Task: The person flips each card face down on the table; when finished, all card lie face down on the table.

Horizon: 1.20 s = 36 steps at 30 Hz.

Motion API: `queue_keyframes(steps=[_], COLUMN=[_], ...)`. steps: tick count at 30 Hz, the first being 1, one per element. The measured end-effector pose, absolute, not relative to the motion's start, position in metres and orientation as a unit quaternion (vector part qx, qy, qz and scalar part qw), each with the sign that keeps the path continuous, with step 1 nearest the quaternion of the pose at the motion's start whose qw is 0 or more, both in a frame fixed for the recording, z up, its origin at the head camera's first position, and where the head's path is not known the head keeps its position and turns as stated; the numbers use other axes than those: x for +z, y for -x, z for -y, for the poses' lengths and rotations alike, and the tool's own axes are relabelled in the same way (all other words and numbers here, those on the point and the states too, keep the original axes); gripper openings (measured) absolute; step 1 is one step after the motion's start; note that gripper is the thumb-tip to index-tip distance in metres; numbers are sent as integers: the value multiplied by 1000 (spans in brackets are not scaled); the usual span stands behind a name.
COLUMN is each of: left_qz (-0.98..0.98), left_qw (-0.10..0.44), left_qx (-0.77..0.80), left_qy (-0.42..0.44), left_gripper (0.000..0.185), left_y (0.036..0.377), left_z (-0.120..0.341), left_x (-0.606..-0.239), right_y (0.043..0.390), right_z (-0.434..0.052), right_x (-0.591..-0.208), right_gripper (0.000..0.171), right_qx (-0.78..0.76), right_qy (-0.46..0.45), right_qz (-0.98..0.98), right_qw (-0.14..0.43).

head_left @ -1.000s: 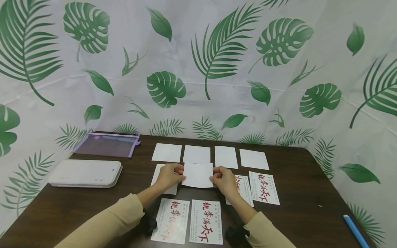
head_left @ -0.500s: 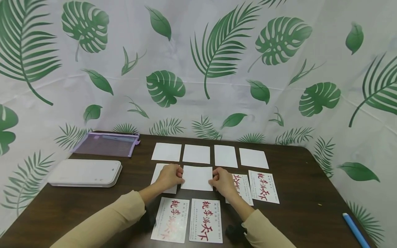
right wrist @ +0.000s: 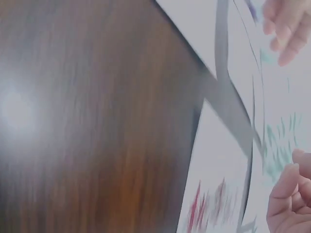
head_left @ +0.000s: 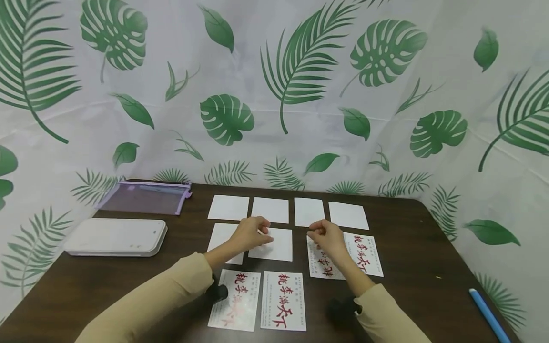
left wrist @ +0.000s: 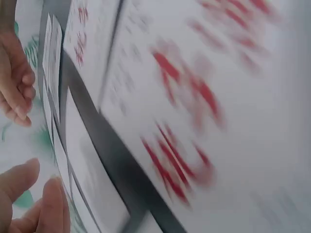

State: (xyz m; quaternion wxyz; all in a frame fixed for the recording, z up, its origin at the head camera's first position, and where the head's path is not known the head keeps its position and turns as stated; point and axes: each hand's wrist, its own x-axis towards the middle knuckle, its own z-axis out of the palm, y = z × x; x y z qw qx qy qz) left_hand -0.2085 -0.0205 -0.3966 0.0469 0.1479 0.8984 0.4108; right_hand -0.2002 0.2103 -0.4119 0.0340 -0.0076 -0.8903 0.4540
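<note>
In the head view, my left hand (head_left: 250,234) hovers over a blank white card (head_left: 276,245) in the middle row. Its thumb and fingers are apart and hold nothing. My right hand (head_left: 330,240) is above the printed cards at the right, its fingers loosely bent with nothing seen between them. Beneath it lies one card with red characters (head_left: 319,263), partly hidden by the hand; another printed card (head_left: 370,257) lies beside it. Another blank card (head_left: 220,237) is partly covered by my left hand. Both wrist views show the fingers empty.
Several blank cards (head_left: 228,207) form a back row. Two printed cards (head_left: 235,300) lie near the front. A white flat device (head_left: 116,237) and a purple mesh pouch (head_left: 146,197) are at the left; a blue pen (head_left: 489,314) lies at the table's (head_left: 420,295) right edge.
Both hands have let go of the blank card, which now lies flat in the middle row. The left hand has lifted over it; the right hand has moved right, over the printed cards.
</note>
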Motion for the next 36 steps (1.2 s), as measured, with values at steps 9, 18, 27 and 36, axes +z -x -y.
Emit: queue_keyframes(steps=[9, 18, 27, 36], left_qz=[-864, -880, -900, -904], left_qw=[116, 98, 78, 86], left_qx=[455, 414, 368, 360], left_qy=[-182, -212, -223, -216], left_gripper=[47, 53, 49, 51], left_y=[208, 210, 211, 211], left_z=[-31, -65, -75, -78], left_x=[-404, -411, -417, -417], right_y=[198, 197, 198, 201], right_z=[-264, -277, -278, -284], right_x=[-418, -422, -423, -423], right_gripper=[19, 25, 26, 22], right_qx=[432, 373, 353, 335], right_qy=[56, 54, 40, 38], right_qz=[900, 926, 934, 941], right_qw=[12, 25, 26, 27])
